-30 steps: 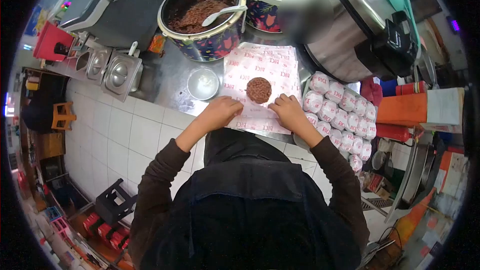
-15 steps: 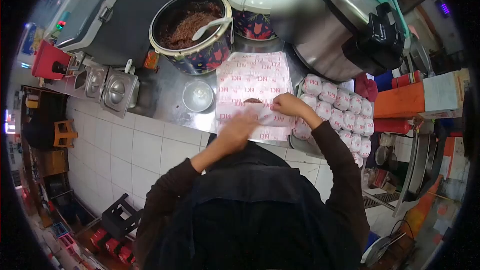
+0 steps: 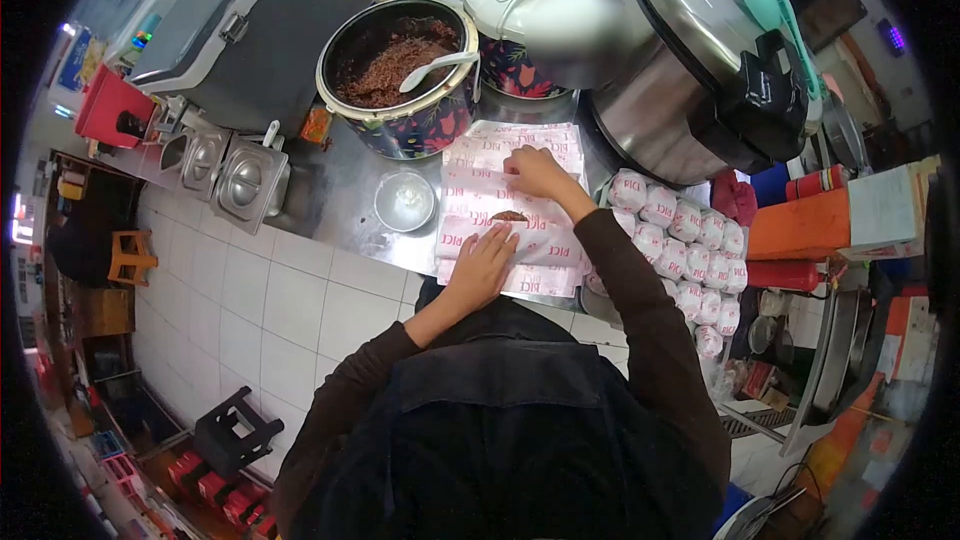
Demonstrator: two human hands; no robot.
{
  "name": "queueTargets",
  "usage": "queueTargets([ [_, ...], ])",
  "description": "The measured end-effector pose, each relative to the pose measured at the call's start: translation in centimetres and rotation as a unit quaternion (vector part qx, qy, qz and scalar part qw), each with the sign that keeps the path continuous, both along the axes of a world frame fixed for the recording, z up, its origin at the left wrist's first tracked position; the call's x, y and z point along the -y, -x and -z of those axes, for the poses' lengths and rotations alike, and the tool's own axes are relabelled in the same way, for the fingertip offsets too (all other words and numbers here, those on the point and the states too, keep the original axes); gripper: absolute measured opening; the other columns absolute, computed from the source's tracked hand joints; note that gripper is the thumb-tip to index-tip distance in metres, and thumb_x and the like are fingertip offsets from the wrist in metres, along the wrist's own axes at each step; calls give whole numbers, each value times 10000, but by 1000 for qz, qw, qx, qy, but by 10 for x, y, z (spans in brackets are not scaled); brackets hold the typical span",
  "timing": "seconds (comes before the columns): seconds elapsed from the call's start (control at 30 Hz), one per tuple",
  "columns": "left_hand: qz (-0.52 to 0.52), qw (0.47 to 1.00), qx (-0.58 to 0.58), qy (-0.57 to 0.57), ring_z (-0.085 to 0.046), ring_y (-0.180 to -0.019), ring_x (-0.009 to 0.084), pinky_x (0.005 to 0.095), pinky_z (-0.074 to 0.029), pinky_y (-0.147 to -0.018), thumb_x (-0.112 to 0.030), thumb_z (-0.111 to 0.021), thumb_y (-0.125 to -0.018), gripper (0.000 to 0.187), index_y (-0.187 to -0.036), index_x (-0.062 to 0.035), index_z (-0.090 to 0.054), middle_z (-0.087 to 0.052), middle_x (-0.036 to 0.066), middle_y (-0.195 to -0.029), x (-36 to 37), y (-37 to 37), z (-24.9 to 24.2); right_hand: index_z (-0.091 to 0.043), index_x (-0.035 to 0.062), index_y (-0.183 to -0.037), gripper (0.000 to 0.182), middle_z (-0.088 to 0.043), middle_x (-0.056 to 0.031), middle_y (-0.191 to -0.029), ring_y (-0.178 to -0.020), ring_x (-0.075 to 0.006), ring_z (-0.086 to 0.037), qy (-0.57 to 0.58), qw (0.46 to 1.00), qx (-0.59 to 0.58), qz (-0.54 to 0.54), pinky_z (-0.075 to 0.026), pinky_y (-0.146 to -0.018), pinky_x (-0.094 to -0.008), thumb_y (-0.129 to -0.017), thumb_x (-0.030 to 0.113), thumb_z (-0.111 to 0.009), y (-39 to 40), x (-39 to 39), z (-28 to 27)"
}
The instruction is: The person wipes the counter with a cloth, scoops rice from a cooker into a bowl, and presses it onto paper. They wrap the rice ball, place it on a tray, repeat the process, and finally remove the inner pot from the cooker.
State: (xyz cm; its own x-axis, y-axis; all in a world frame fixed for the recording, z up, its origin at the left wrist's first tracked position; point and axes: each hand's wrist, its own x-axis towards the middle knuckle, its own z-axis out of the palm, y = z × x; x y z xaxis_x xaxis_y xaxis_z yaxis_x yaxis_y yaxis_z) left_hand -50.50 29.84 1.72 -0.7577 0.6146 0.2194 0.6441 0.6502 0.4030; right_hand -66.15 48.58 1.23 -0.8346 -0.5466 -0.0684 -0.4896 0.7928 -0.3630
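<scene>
A sheet of white wrapping paper printed in red with "RICE" lies on a stack of similar sheets, its near edge folded up over a mound of brown rice. Only the far part of that mound shows. My left hand rests flat on the folded paper just beside the rice, fingers extended. Beyond the mound, my right hand has its fingers curled at the far part of the sheet, closed on the paper. A steel bowl with something pale inside stands left of the paper.
An open pot of brown rice with a white spoon stands behind. Near it are a lidded floral pot and a large steel cooker. Wrapped rice packs fill a tray at right. Lidded steel containers stand left.
My right hand has moved from beside the rice to the far part of the paper. My left hand, blurred before, now lies still on the fold. The view has shifted slightly.
</scene>
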Motion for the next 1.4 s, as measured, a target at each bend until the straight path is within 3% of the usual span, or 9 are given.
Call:
queueTargets([
  [0.2,-7,986,97,-133,-534,-986,293,430,-401,-877,36,-516,-726,358,-1076,-25,-560,-575,139,-1029,8,20,28,-648,105,-826,123,-595,-90,-794,-795,-299,-582,73,994,-15,-74,-463,-635,-388,-707,130,-627,-83,3,-38],
  [0.37,-116,939,-215,-241,-480,-971,305,434,-360,-805,3,-548,-735,305,-1010,-129,-535,-499,66,-1086,6,7,55,-644,111,-842,130,-561,-44,-814,-817,-253,-550,116,986,-121,-17,-446,-696,-377,-715,140,-631,-135,7,-17],
  [0.5,-63,963,-257,-44,-507,-994,288,426,-377,-850,-69,-534,-761,287,-1044,-114,-552,-520,95,-1067,3,14,-6,-613,95,-910,200,-550,-42,-876,-888,-245,-527,122,980,-157,-30,-432,-755,-366,-721,154,-643,-150,6,-8],
  [0.6,92,994,-36,-56,-541,-990,286,400,-432,-828,-87,-557,-757,335,-1091,-78,-557,-548,124,-1081,27,33,20,-580,67,-958,267,-546,-53,-899,-903,-256,-529,108,984,-138,-20,-444,-744,-366,-720,163,-653,-161,-7,-16],
  [0.77,106,984,3,-147,-591,-919,287,411,-470,-774,-84,-654,-756,297,-1040,-42,-579,-602,133,-1028,56,24,16,-588,38,-953,186,-590,-92,-927,-890,-263,-564,120,986,-112,-21,-472,-760,-346,-774,81,-567,-165,-36,22],
  [1.0,-73,988,87,-106,-602,-737,223,382,-345,-786,-98,-605,-792,114,-906,-97,-609,-641,47,-795,39,30,22,-620,74,-974,237,-578,-148,-904,-882,-314,-580,111,970,159,145,-471,-726,-392,-737,82,-628,-132,-34,11],
  [1.13,-180,982,52,-23,-594,-741,266,401,-315,-810,-186,-645,-734,191,-888,-77,-618,-630,92,-789,25,40,21,-582,106,-993,442,-524,-163,-934,-848,-353,-592,67,955,94,272,-488,-709,-419,-585,140,-750,-112,-16,-1],
  [1.27,-192,926,259,196,-579,-881,305,429,-445,-747,-190,-670,-651,261,-883,-78,-628,-598,136,-884,6,79,-7,-593,114,-881,438,-518,-134,-953,-801,-367,-586,-72,965,58,245,-499,-722,-421,-496,158,-795,-89,-6,-8],
  [1.4,-141,984,9,107,-607,-822,292,421,-491,-667,-159,-678,-634,238,-845,-66,-616,-610,103,-827,2,83,-1,-604,96,-781,232,-543,-122,-853,-751,-341,-583,-66,985,-15,156,-483,-678,-434,-572,99,-706,-84,-11,7],
])
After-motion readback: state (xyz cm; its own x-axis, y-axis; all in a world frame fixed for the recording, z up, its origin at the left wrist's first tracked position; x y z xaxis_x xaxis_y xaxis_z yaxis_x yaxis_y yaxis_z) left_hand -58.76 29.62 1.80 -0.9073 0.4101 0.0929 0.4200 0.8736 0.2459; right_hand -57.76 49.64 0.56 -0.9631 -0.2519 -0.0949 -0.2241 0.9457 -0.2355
